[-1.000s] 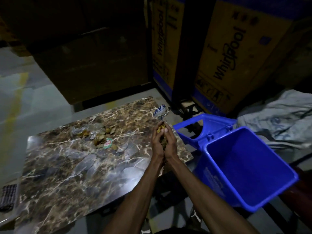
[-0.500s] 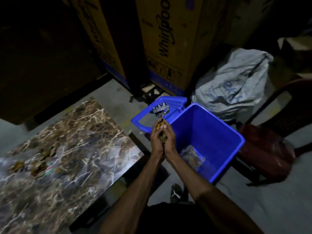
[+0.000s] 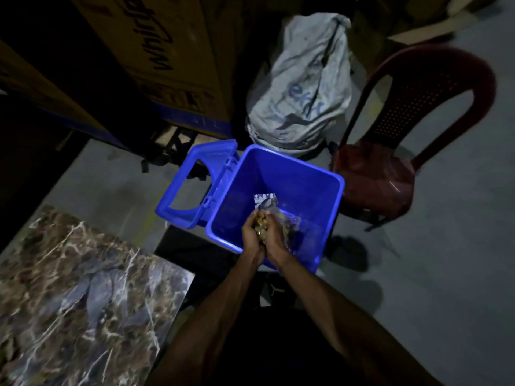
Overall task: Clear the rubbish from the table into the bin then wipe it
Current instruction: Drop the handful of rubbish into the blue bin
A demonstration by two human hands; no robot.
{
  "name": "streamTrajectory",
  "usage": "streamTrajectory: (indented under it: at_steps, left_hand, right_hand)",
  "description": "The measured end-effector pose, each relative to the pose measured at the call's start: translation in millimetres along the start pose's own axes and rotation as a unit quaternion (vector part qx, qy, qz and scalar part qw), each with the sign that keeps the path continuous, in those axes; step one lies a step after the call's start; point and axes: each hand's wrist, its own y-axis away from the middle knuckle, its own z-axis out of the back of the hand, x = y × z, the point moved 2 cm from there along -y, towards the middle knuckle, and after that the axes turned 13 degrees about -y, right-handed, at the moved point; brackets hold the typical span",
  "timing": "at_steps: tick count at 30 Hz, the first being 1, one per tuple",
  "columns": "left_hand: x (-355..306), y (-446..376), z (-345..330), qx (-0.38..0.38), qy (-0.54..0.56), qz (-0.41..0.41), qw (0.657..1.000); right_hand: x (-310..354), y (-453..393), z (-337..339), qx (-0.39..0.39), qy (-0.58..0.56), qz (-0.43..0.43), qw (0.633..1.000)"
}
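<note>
My left hand and my right hand are cupped together over the open blue bin. Between them they hold a clump of yellowish rubbish. A white and blue wrapper sticks out just beyond my fingertips, over the bin's inside. Crumpled clear plastic with scraps lies at the bin's bottom. The brown marble table is at the lower left, and only its near corner shows.
The bin's hinged lid hangs open to the left. A dark red plastic chair stands right of the bin, a grey sack behind it. Large cardboard boxes fill the back left. Grey floor lies to the right.
My cupped hands have carried the rubbish from the table's edge to above the bin's opening. The view has swung right, so most of the table has left the frame.
</note>
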Motion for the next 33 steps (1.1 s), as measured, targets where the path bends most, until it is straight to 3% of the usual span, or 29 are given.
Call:
streamTrajectory:
  at_steps: [1, 3, 6, 7, 9, 12, 16, 23, 30, 33]
  left_hand:
    - [1, -10, -2, 0.047, 0.041, 0.039, 0.997]
    - [-9, -26, -2, 0.070, 0.011, 0.063, 0.996]
    - [-24, -53, 1, 0.028, -0.060, 0.059, 0.996]
    - [-29, -65, 2, 0.025, -0.113, 0.046, 0.992]
    - [-35, -89, 8, 0.035, -0.190, 0.032, 0.981]
    - [-38, -128, 20, 0.052, -0.183, 0.032, 0.981]
    - [-59, -133, 22, 0.085, -0.196, 0.075, 0.974]
    - [-73, -110, 41, 0.070, -0.225, 0.018, 0.972]
    - [-41, -86, 69, 0.017, -0.169, -0.028, 0.985]
    - [-27, -58, 83, -0.017, -0.109, -0.057, 0.992]
  right_hand:
    - [-3, -10, 2, -0.015, -0.023, 0.005, 1.000]
    - [-8, -36, 4, -0.068, -0.097, 0.006, 0.993]
    - [-28, -91, 9, -0.151, -0.179, -0.034, 0.972]
    - [-35, -104, 11, -0.142, -0.208, -0.049, 0.966]
    - [-20, -97, 7, -0.163, -0.214, -0.060, 0.961]
    - [21, -75, -2, -0.206, -0.202, -0.051, 0.956]
    - [22, -90, 6, -0.239, -0.223, -0.047, 0.944]
    - [21, -74, 6, -0.226, -0.148, -0.051, 0.962]
    - [-8, -78, 5, -0.075, -0.054, -0.026, 0.995]
    - [-35, -91, 8, 0.005, 0.068, -0.007, 0.998]
